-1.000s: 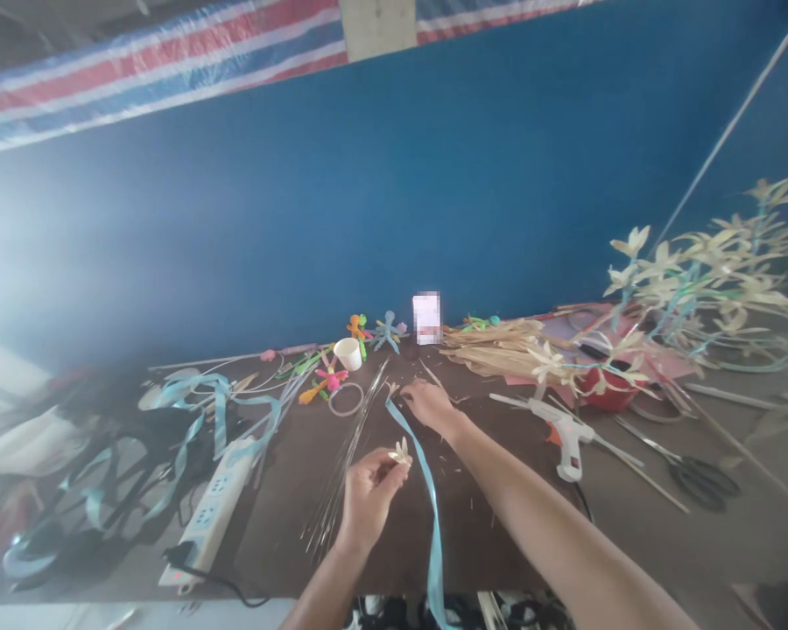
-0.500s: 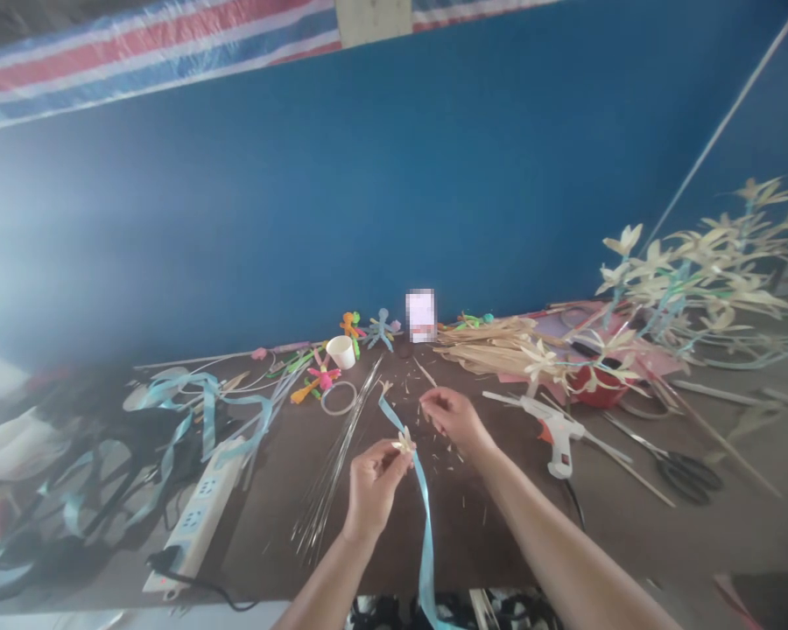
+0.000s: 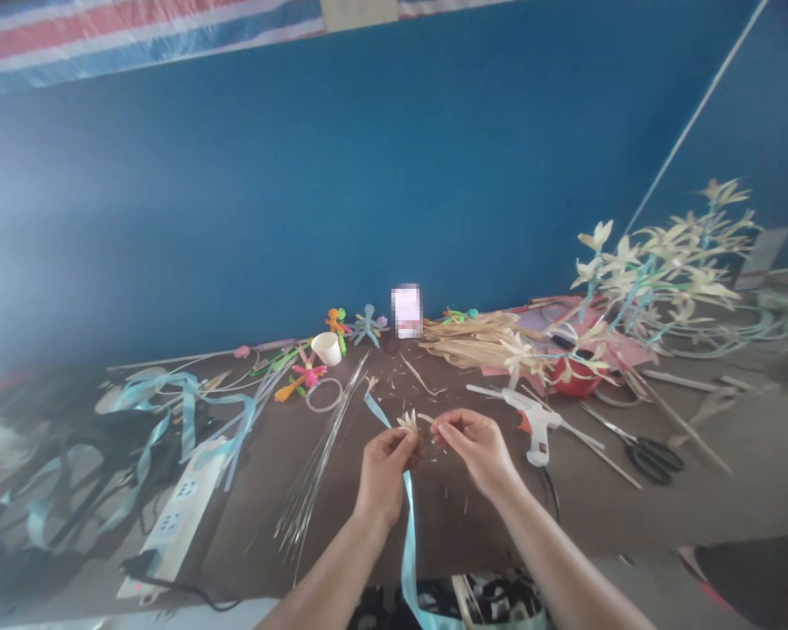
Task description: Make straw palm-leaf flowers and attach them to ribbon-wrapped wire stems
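Note:
My left hand (image 3: 382,472) is closed in a pinch on the base of a small cream flower (image 3: 408,422), its pointed petals standing up above the fingertips. Between the fingers of my right hand (image 3: 476,444) is a narrow pale petal strip (image 3: 425,418), held close to the flower's right side. Whether the strip touches the flower I cannot tell. A light blue ribbon (image 3: 408,538) lies on the table and passes by my left hand, hanging over the front edge. A bundle of thin wires (image 3: 315,455) lies left of my left hand.
To the right lie a white glue gun (image 3: 531,420) and black-handled scissors (image 3: 650,457). Dried husks (image 3: 476,341) and finished cream flowers (image 3: 657,262) are behind them. A white power strip (image 3: 177,516), paper cup (image 3: 327,348) and clear ring (image 3: 324,395) are at left.
My right hand has come down and toward the left hand, now with a pale strip in its fingers. The flower in my left hand is turned more upright. The view has shifted slightly.

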`<state>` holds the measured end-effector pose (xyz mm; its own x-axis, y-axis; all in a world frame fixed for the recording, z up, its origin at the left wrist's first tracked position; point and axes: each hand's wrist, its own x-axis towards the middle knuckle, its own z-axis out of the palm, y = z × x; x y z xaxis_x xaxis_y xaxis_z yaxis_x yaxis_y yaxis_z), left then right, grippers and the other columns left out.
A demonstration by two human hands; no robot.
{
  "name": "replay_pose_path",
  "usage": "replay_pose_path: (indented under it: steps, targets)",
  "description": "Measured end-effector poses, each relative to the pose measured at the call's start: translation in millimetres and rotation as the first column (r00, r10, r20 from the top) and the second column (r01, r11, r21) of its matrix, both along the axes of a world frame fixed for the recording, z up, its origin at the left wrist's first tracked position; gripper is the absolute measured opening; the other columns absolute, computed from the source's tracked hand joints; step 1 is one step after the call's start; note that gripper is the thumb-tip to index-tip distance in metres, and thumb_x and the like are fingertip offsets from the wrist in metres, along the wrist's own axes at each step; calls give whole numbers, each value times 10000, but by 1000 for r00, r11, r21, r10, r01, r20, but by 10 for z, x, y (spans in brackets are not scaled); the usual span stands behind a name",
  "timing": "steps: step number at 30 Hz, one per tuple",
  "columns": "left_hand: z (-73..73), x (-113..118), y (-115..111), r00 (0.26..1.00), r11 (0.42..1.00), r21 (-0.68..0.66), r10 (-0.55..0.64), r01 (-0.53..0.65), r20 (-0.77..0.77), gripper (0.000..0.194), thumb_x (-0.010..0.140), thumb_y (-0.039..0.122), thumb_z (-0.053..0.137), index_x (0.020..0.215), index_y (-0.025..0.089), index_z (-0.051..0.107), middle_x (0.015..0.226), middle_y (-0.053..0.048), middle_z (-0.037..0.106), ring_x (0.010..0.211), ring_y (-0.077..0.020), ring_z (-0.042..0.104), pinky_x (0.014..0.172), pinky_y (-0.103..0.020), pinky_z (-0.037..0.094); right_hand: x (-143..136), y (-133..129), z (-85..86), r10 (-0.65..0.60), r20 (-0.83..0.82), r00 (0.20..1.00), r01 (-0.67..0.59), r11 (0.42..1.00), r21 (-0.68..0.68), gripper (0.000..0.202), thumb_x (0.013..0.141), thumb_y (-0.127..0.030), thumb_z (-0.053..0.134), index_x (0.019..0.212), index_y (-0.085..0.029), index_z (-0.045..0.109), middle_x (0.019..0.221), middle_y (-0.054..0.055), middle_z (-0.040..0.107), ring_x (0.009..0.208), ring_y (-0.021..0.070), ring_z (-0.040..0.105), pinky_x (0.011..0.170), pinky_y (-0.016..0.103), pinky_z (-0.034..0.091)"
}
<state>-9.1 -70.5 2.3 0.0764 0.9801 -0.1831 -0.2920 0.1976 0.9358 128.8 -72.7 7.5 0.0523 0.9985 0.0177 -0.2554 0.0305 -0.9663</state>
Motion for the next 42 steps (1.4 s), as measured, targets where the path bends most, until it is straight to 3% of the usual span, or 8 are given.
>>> replay_pose_path:
  steps: [4, 10, 16, 23, 29, 42]
  targets:
    - [44, 6, 3, 999, 999, -31, 39, -37, 36, 181, 638, 278, 631, 730, 125, 605, 766, -41, 620, 551, -81, 525, 499, -183, 393, -31, -20, -24, -71, 135, 988, 63, 996, 63, 151, 705, -306, 572, 739, -159, 576, 653, 17, 594, 580, 113, 527, 544, 220, 411]
    - [80, -2, 5, 998, 1000, -27, 13, -11, 60, 176, 631, 264, 642, 713, 120, 581, 775, -48, 623, 571, -92, 532, 516, -199, 401, -37, -66, -4, -58, 196, 979, 41, 995, 88, 258, 714, -297, 547, 946, -183, 550, 709, 15, 594, 596, 126, 539, 549, 238, 433]
    - [0, 25, 1, 999, 1000, 12, 23, -24, 49, 147, 629, 233, 644, 710, 121, 591, 659, -15, 601, 561, -93, 526, 514, -199, 391, -69, -101, -32, -106, 346, 932, 81, 993, 86, 131, 715, -269, 534, 766, -176, 610, 670, 18, 616, 571, 133, 540, 546, 241, 426]
    - [-30, 36, -33, 998, 999, 20, 49, -50, 27, 154, 605, 228, 659, 707, 124, 608, 681, -25, 625, 563, -93, 525, 529, -206, 397, -211, -146, -102, -288, 248, 925, 287, 957, 42, 112, 747, -270, 498, 758, -171, 550, 670, 17, 584, 603, 132, 537, 577, 238, 427]
    - [2, 61, -53, 998, 993, 101, 57, -54, -28, 134, 618, 243, 646, 625, 117, 603, 553, 17, 541, 517, -75, 465, 516, -198, 380, -317, -187, -43, -325, 234, 916, 296, 943, 151, 78, 753, -244, 487, 748, -172, 516, 720, 18, 544, 627, 116, 515, 572, 218, 429]
    - [-7, 34, -57, 988, 979, 204, 58, -28, -143, 130, 633, 245, 623, 669, 120, 622, 657, -23, 576, 615, -119, 514, 598, -238, 422, -360, -245, -50, -301, 272, 914, 259, 949, 182, 60, 755, -216, 469, 749, -182, 517, 750, 17, 547, 667, 122, 537, 589, 224, 453]
